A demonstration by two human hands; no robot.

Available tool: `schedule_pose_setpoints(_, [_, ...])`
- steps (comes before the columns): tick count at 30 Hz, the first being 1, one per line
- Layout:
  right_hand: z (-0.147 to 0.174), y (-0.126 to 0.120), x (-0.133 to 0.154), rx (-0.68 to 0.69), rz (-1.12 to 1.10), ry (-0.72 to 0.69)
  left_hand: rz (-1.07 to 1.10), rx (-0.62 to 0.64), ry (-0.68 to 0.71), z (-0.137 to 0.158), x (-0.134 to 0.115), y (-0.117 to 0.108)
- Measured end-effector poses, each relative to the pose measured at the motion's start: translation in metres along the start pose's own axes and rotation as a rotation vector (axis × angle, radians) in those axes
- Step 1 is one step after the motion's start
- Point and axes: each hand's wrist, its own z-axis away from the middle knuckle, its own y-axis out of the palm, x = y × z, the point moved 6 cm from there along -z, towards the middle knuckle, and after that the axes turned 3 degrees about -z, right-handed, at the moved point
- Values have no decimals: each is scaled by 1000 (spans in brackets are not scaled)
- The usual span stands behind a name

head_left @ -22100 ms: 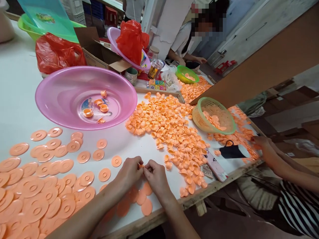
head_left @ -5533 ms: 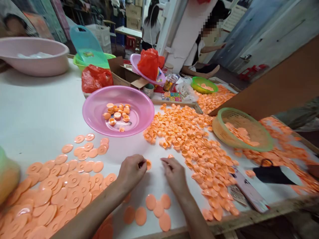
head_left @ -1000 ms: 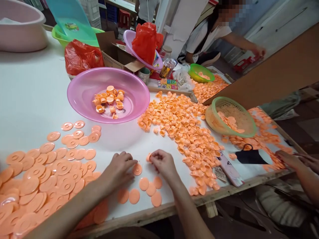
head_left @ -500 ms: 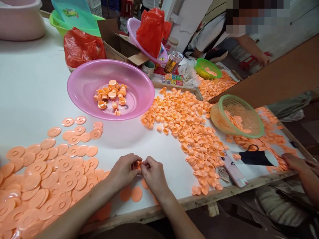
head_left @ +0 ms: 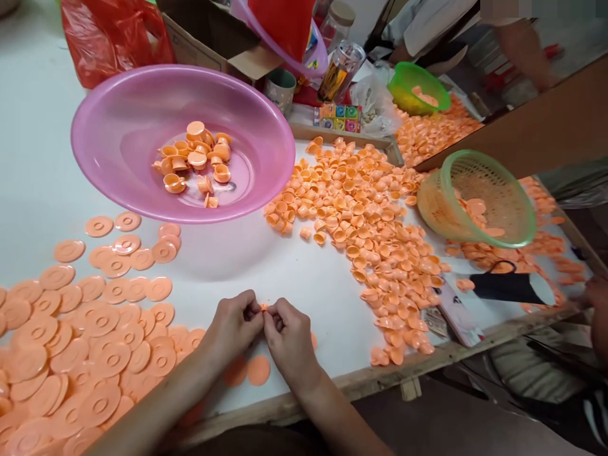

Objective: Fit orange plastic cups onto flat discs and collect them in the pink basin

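Note:
My left hand [head_left: 237, 324] and my right hand [head_left: 291, 335] meet fingertip to fingertip above the white table. Both are closed in a pinch on one small orange plastic piece [head_left: 265, 307]. Most of it is hidden by the fingers, so its kind cannot be made out. Flat orange toy saucers [head_left: 114, 358] lie in an overlapping heap beside my left forearm. A loose orange disc [head_left: 259, 370] rests on the table just below my hands. Toy teacups [head_left: 351, 209] in orange are spread in a large pile to the right.
Beyond my hands stands a pink basin [head_left: 109, 171] with several cup-and-saucer pieces [head_left: 197, 158] inside. A green colander [head_left: 437, 215] sits at the right, near a black strip [head_left: 503, 288] and a phone [head_left: 458, 310]. Behind are a cardboard box [head_left: 194, 38] and a mug [head_left: 280, 92]. Another person's arm [head_left: 596, 310] shows at right.
The view has shifted closer and lower, so the basin looks larger. My hands stay together on the small orange piece, which has turned slightly. The other person's hand at right has drawn back.

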Motion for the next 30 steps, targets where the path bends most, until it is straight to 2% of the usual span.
schedule_pose_setpoints(2, [1,0,0,-7,-31,-8,-15,-11,35,3,2,4])
schedule_pose_setpoints(4, [-6,-3,0,96,-92,-2,-65,-31,90,7,-2,3])
schedule_pose_setpoints(6, [-23,-17,1,198,-139,-3,-93,-55,147,8,-17,-11])
schedule_pose_setpoints(7, [-35,-31,3,191,-135,-17,-95,-97,179,8,-30,-26])
schedule_pose_setpoints(8, [-50,-51,4,108,-105,-36,-93,-172,215,8,-46,-47])
schedule_pose_setpoints(10, [-82,-96,9,-203,50,-117,-101,-426,288,7,-86,-105])
schedule_pose_setpoints(11, [-97,-112,11,-310,152,-141,-112,-578,308,7,-104,-136])
schedule_pose_setpoints(13, [-124,-125,6,-362,318,-122,-111,-756,336,5,-133,-184])
schedule_pose_setpoints(14, [-134,-125,2,-353,352,-115,-153,-821,341,5,-141,-198])
schedule_pose_setpoints(15, [-140,-123,-3,-332,371,-108,-205,-840,360,6,-144,-202])
schedule_pose_setpoints(16, [-142,-120,-9,-312,375,-108,-265,-812,396,9,-142,-195])
schedule_pose_setpoints(18, [-134,-116,-21,-287,372,-111,-376,-593,515,17,-120,-154])
schedule_pose_setpoints(20, [-110,-116,-33,-293,374,-108,-415,-197,662,33,-80,-86])
schedule_pose_setpoints(21, [-94,-118,-38,-313,366,-104,-455,-45,716,45,-57,-53])
schedule_pose_setpoints(22, [-75,-121,-42,-339,349,-96,-505,46,754,56,-35,-26])
schedule_pose_setpoints(23, [-54,-123,-46,-360,320,-87,-573,100,787,66,-16,-3])
schedule_pose_setpoints(25, [-13,-122,-49,-340,247,-59,-680,56,811,76,11,21])
schedule_pose_setpoints(28, [36,-95,-44,-155,199,-49,-703,-37,826,78,21,25])
schedule_pose_setpoints(30, [54,-76,-35,-115,220,-63,-645,-24,809,72,15,20])
